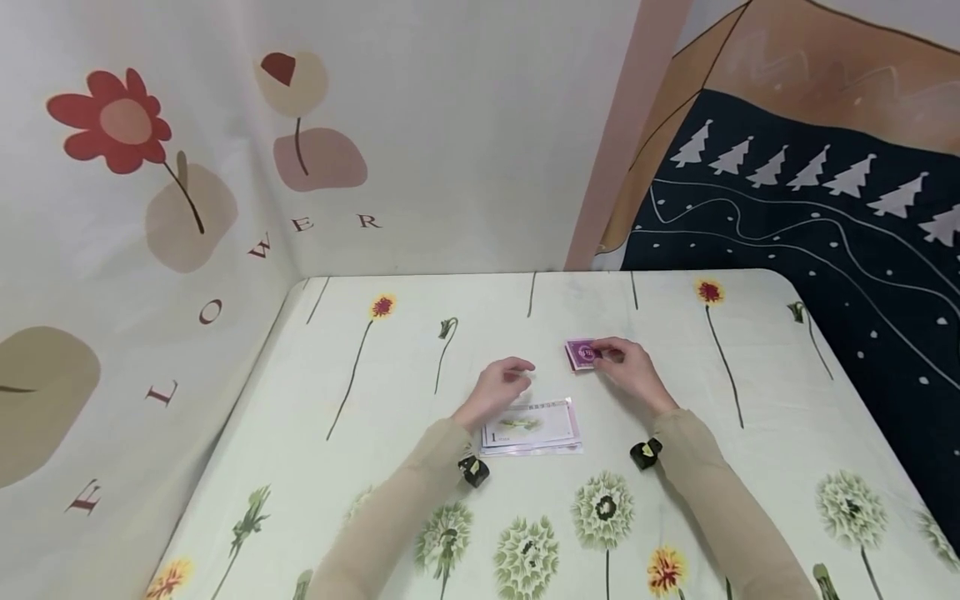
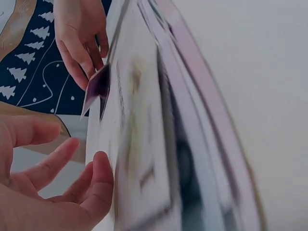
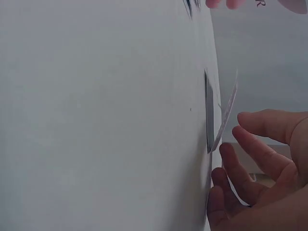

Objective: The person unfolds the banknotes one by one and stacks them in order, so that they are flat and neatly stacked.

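A small purple folded paper [image 1: 581,353] lies on the table, one leaf tilted up from the other in the right wrist view [image 3: 226,118]. My right hand [image 1: 633,373] is at its right edge, with relaxed, spread fingers and the fingertips [image 3: 243,118] right beside the raised leaf. Nearer to me is a stack of printed paper notes [image 1: 536,429], the top one marked with a 1 and a pale green picture. My left hand [image 1: 495,390] hovers at the stack's upper left corner, its fingers loosely bent and holding nothing.
A white flower-printed cloth [image 1: 405,492] covers the table. Behind it hangs a pale curtain [image 1: 465,150] with flowers and letters. Dark fabric with white trees [image 1: 787,225] hangs at the right. A small black camera [image 1: 474,471] is on the left wrist, another [image 1: 645,454] on the right.
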Demonstrator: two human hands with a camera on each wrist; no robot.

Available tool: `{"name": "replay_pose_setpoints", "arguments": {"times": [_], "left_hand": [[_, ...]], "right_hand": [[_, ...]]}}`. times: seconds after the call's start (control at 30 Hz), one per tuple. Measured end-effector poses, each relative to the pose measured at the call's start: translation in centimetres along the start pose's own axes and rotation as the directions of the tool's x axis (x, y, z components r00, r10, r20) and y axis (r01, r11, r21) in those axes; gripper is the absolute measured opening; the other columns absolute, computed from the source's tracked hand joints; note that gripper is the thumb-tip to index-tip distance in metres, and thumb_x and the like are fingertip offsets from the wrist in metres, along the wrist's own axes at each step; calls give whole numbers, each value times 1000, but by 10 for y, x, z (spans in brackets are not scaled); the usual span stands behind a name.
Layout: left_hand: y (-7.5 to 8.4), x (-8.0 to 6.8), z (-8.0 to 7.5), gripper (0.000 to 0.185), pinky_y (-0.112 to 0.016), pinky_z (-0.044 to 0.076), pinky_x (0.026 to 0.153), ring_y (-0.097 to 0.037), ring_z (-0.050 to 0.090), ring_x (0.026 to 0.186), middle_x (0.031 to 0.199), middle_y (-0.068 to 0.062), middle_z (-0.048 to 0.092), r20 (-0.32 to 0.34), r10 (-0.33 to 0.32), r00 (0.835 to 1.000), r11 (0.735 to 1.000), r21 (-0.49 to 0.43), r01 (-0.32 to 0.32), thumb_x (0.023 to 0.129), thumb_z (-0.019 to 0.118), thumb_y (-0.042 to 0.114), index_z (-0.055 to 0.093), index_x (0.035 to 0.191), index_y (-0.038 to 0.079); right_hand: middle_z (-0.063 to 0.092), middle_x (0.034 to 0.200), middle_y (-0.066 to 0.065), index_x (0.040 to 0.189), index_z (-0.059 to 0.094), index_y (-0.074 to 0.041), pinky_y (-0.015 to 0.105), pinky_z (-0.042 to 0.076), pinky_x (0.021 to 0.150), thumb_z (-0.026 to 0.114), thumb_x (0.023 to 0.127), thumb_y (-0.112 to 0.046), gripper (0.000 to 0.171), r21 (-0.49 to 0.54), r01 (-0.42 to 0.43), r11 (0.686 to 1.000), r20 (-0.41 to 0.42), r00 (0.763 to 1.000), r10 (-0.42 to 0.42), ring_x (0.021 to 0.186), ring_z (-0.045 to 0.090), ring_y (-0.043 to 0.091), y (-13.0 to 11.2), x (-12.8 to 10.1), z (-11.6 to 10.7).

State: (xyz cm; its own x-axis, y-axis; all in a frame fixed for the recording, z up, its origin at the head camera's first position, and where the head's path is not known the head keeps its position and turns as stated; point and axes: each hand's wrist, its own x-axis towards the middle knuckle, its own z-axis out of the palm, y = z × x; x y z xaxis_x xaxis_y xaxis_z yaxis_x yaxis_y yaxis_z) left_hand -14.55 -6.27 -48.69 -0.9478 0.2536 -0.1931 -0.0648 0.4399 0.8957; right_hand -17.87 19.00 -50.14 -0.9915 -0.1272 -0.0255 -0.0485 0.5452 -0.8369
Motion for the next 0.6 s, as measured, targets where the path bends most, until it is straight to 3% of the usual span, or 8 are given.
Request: {"name": "replay_pose_setpoints", "arguments": {"times": [0.27, 0.6], "left_hand": [[2, 14, 15, 30, -30, 54, 83, -31, 59, 110, 120, -18, 60, 15, 8, 1000, 979, -205, -5, 91, 58, 2, 61, 120, -4], [14, 25, 31, 33, -31, 54, 86, -31, 58, 109, 121, -23, 59, 33, -16, 999, 931, -364, 26, 90, 56, -4, 57, 123, -8]], "right_hand": [[53, 126, 29, 121, 62, 4, 55, 36, 101, 64, 86, -2, 35, -40, -35, 999, 26, 999, 36, 116, 48, 44, 1, 8, 0], [55, 123, 24, 121, 64, 1, 53, 37, 99, 67, 86, -3, 36, -55, -45, 997, 81, 996, 49, 112, 48, 38, 8, 15, -1]]}}
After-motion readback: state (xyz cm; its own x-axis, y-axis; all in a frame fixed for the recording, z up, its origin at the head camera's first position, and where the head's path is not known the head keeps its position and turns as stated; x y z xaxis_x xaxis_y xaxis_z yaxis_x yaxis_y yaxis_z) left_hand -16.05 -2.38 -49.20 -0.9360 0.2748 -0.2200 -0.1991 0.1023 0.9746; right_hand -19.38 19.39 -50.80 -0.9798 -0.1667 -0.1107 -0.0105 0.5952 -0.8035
